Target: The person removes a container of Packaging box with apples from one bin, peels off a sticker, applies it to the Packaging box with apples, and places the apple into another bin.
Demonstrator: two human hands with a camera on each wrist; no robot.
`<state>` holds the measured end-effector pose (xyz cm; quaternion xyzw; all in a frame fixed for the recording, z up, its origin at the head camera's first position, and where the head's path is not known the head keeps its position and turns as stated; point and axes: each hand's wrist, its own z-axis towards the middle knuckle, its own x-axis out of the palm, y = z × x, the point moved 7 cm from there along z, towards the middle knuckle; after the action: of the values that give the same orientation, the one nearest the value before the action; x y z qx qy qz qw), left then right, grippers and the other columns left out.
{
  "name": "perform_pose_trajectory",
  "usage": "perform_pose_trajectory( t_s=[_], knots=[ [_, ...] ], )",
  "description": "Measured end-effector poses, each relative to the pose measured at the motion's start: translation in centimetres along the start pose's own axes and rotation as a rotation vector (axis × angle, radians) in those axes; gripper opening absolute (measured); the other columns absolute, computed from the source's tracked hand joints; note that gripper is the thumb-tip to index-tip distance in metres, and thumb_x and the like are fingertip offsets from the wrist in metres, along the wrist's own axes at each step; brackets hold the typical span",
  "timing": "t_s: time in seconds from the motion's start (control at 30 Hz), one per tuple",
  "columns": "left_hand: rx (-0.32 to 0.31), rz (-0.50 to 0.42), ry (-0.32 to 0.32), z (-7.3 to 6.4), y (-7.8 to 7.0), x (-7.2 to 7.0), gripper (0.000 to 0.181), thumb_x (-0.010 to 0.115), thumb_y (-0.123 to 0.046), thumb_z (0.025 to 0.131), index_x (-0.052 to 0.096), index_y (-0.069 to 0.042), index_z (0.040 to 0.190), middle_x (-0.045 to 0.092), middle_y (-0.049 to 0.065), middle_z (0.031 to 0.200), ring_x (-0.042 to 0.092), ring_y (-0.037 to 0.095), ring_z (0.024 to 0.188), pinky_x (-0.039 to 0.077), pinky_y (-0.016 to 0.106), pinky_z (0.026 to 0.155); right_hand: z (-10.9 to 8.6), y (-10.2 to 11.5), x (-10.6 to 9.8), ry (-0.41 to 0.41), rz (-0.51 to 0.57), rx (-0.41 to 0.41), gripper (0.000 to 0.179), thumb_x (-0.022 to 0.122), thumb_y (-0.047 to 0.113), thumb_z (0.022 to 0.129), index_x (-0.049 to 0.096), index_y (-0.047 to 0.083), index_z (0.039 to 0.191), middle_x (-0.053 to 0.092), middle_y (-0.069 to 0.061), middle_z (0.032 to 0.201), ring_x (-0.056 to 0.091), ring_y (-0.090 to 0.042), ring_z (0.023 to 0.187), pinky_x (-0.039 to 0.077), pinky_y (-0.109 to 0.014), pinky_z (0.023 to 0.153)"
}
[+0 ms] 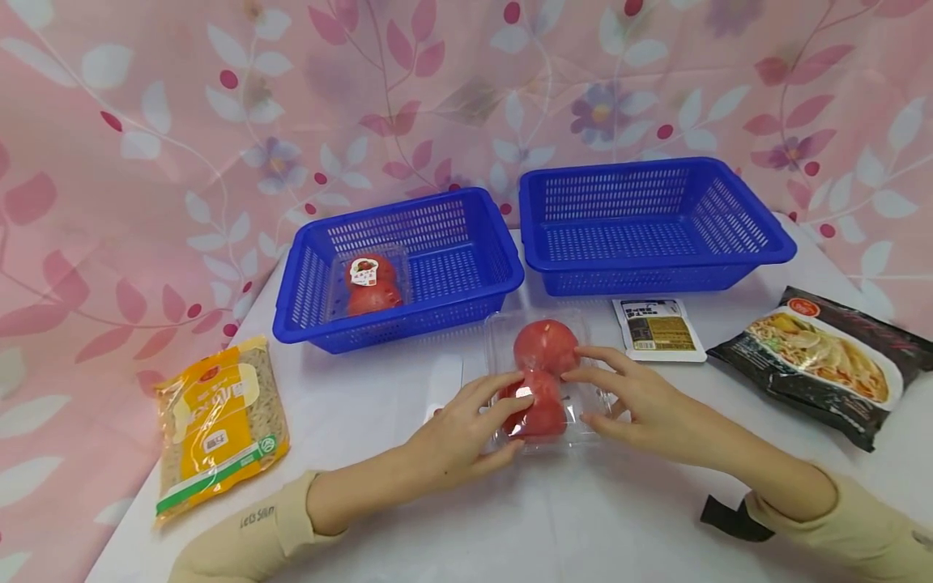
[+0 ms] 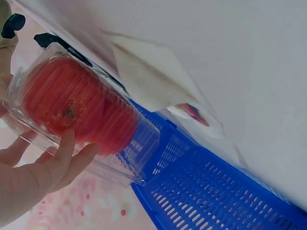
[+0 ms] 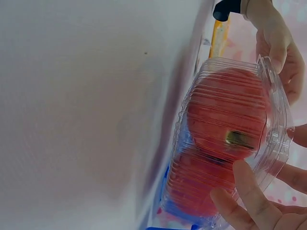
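Observation:
A clear plastic clamshell box [image 1: 503, 332] with two red tomatoes [image 1: 545, 346] is between both hands, in front of the blue baskets. My left hand [image 1: 466, 429] holds its near left side, fingertips on the lid over the nearer tomato. From the right, my right hand [image 1: 634, 405] grips the edge with curved fingers. In the left wrist view, the left hand's fingers [image 2: 64, 160] lie against the box, and the right wrist view has the right hand's fingers [image 3: 254, 199] against its wall. Whether the box touches the table cannot be told.
The left blue basket [image 1: 401, 328] contains a similar labelled tomato box [image 1: 375, 283]. Another blue basket [image 1: 656, 263] stands at the right. A yellow noodle bag [image 1: 219, 425] lies left; a small white-and-gold packet [image 1: 659, 330] and a black noodle bag [image 1: 824, 360] lie right. A flat white packet [image 2: 148, 74] lies beside the box.

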<state>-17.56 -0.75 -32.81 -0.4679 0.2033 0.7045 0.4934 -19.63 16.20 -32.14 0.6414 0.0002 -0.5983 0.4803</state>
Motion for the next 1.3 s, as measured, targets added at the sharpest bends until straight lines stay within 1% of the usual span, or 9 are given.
perform_pose_trajectory(
  t_s=[0.13,0.27,0.47,0.6,0.73,0.9,1.03,1.1,1.3],
  knots=[
    [-0.045,-0.010,0.035,-0.3,0.3,0.4,0.050,0.066,-0.025,0.081,0.049,-0.009,0.126,0.042,0.015,0.134,0.044,0.026,0.120,0.040,0.034,0.096,0.0,-0.4,0.6,0.021,0.001,0.009,0.042,0.067,0.010,0.080,0.055,0.009,0.120,0.037,-0.020,0.134,0.061,-0.018,0.079,0.052,-0.022,0.061],
    [-0.096,-0.015,0.073,-0.6,0.6,0.7,0.057,0.066,-0.030,0.082,0.044,-0.011,0.131,0.039,0.015,0.136,0.049,0.027,0.113,0.047,0.038,0.087,0.1,-0.6,1.0,0.028,0.007,0.007,0.041,0.067,0.009,0.080,0.055,0.009,0.119,0.038,-0.020,0.134,0.061,-0.018,0.080,0.051,-0.021,0.060],
    [-0.098,0.039,0.121,-0.9,0.7,1.1,0.062,0.065,-0.033,0.082,0.041,-0.010,0.133,0.037,0.015,0.138,0.052,0.028,0.110,0.049,0.039,0.083,-0.2,-0.5,1.2,0.042,-0.005,0.001,0.040,0.066,0.014,0.083,0.055,0.012,0.121,0.038,-0.017,0.135,0.062,-0.015,0.082,0.052,-0.022,0.063],
    [-0.117,0.087,0.147,-1.0,0.7,1.1,0.062,0.064,-0.038,0.082,0.042,-0.012,0.133,0.038,0.012,0.139,0.052,0.025,0.111,0.051,0.038,0.079,-0.3,-0.4,1.0,0.017,-0.100,-0.017,0.039,0.066,0.019,0.084,0.055,0.017,0.121,0.041,-0.012,0.134,0.057,-0.025,0.100,0.052,-0.037,0.075],
    [-0.148,0.091,0.172,-1.0,0.8,0.9,0.061,0.063,-0.041,0.082,0.044,-0.014,0.133,0.038,0.009,0.140,0.054,0.024,0.109,0.051,0.037,0.077,-0.4,-0.3,0.8,-0.015,-0.172,-0.028,0.040,0.067,0.021,0.083,0.055,0.019,0.121,0.041,-0.013,0.134,0.046,-0.035,0.117,0.044,-0.053,0.085],
    [-0.228,0.057,0.252,-1.4,1.2,0.8,0.068,0.060,-0.048,0.082,0.037,-0.017,0.138,0.034,0.009,0.142,0.058,0.023,0.103,0.052,0.038,0.072,-0.5,-0.4,0.7,-0.058,-0.174,-0.016,0.039,0.069,0.018,0.080,0.056,0.019,0.117,0.036,-0.019,0.137,0.038,-0.039,0.121,0.041,-0.059,0.085],
    [-0.265,0.046,0.307,-1.8,1.3,0.7,0.076,0.059,-0.052,0.082,0.030,-0.017,0.142,0.030,0.009,0.145,0.058,0.023,0.104,0.052,0.037,0.073,-0.6,-0.2,0.6,-0.114,-0.192,-0.062,0.039,0.070,0.013,0.077,0.056,0.017,0.113,0.035,-0.017,0.137,0.034,-0.036,0.122,0.039,-0.061,0.086],
    [-0.279,0.044,0.316,-2.0,1.3,0.5,0.079,0.058,-0.056,0.081,0.028,-0.018,0.143,0.030,0.008,0.145,0.057,0.023,0.106,0.052,0.038,0.074,-0.6,-0.1,0.6,-0.133,-0.200,-0.084,0.040,0.071,0.013,0.077,0.056,0.017,0.114,0.035,-0.016,0.137,0.033,-0.035,0.122,0.039,-0.061,0.086],
    [-0.342,0.042,0.365,-2.7,2.1,0.0,0.083,0.051,-0.064,0.079,0.026,-0.018,0.143,0.034,0.006,0.143,0.051,0.023,0.115,0.050,0.041,0.079,-0.3,0.2,0.5,-0.139,-0.205,-0.126,0.042,0.072,0.012,0.075,0.056,0.015,0.114,0.036,-0.016,0.137,0.037,-0.033,0.122,0.041,-0.056,0.087]
  ],
)
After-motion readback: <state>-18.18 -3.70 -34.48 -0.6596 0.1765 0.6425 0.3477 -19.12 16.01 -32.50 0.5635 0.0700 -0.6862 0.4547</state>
